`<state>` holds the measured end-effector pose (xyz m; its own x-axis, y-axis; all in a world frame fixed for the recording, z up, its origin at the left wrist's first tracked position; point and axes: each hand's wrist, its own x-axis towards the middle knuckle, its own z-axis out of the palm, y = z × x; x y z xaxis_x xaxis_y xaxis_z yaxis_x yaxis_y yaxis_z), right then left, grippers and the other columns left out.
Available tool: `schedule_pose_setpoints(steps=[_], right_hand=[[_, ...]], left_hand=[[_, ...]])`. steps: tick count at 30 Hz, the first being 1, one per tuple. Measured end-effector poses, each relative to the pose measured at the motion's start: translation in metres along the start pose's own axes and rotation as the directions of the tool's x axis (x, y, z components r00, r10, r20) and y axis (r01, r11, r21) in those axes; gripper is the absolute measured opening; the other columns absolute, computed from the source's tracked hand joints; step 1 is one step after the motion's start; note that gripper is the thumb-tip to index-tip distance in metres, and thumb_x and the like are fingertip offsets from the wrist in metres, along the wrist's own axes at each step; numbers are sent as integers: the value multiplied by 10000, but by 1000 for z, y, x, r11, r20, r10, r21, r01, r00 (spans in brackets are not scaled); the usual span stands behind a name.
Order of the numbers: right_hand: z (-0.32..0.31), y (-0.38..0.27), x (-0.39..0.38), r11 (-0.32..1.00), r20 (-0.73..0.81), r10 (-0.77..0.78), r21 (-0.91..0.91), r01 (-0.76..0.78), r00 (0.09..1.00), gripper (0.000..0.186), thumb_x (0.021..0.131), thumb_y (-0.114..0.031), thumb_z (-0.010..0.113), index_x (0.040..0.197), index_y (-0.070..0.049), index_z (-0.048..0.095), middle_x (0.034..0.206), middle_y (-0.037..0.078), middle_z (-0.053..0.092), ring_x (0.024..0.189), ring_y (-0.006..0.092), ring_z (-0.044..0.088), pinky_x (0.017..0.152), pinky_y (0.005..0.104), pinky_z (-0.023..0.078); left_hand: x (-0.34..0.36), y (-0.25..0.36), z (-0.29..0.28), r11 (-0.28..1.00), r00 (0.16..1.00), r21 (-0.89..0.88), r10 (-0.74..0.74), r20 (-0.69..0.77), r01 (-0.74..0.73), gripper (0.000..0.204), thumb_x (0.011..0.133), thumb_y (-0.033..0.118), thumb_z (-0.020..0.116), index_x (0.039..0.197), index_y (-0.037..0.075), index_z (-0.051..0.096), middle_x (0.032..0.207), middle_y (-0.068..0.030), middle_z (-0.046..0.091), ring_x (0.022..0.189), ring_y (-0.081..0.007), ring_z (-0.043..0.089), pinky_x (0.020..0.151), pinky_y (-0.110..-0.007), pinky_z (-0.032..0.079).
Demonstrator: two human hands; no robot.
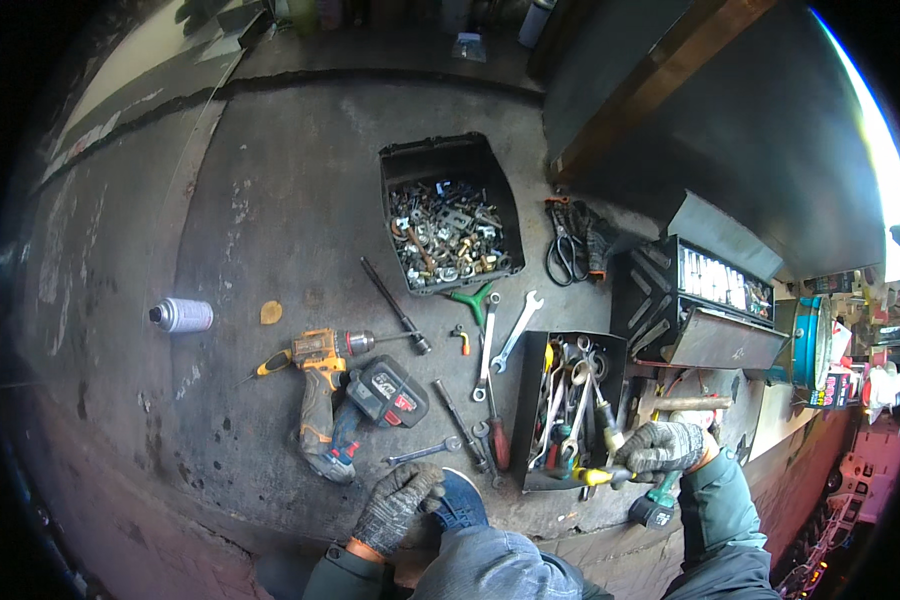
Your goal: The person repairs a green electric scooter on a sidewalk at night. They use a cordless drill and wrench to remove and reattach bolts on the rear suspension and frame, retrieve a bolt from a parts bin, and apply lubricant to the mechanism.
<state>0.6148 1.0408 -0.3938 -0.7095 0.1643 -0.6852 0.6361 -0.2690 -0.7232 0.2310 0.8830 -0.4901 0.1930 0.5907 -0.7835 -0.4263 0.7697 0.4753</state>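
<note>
My right hand (662,447), in a grey knit glove, is over the right edge of an open dark metal tray (536,480). Its fingers are closed around the end of a yellow-handled tool (592,476), whose exact kind I cannot tell. Wrenches (570,400) and screwdrivers, one with a pale handle (610,428), fill the tray. My left hand (398,508), gloved too, is held low beside a blue shoe (460,500). Its fingers curl together, and whatever they may hold is hidden. Near it lie an open-ended wrench (423,452) and a cordless tool with a black battery (387,391).
An orange drill (320,352), a spray can (182,315), a long socket bar (395,305) and loose wrenches (517,332) lie on the floor. Beyond are a black bin (518,240) of hardware, scissors (566,255) and an open toolbox (725,335). A green-black power tool (654,507) lies by my right forearm.
</note>
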Motion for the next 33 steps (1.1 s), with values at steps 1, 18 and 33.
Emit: schedule_pose_setpoints(steps=[1,18,33], right_hand=[[-1,-7,0,989,-46,-145,-49,142,988,345,910,-292,629,1037,23,689,895,161,711,726,281,691,679,339,552],[113,-137,195,935,-201,-343,-168,313,918,497,933,-237,641,1385,-78,509,1152,125,681,984,178,666,851,329,527],[253,-343,272,790,293,-487,-253,558,823,372,909,-70,647,1275,-23,602,1077,100,675,890,135,635,815,284,518]], left_hand=[[2,4,5,997,997,-4,-72,-32,72,169,962,111,597,1099,35,661,941,-52,692,824,-106,636,707,-245,538],[-29,105,-18,389,755,-647,316,-575,-656,254,973,335,569,790,162,539,539,56,394,405,-61,316,364,-214,286],[-267,40,-219,-83,611,-719,465,-641,-690,245,1000,212,534,1214,151,635,1090,-18,674,914,-124,616,658,-256,542]])
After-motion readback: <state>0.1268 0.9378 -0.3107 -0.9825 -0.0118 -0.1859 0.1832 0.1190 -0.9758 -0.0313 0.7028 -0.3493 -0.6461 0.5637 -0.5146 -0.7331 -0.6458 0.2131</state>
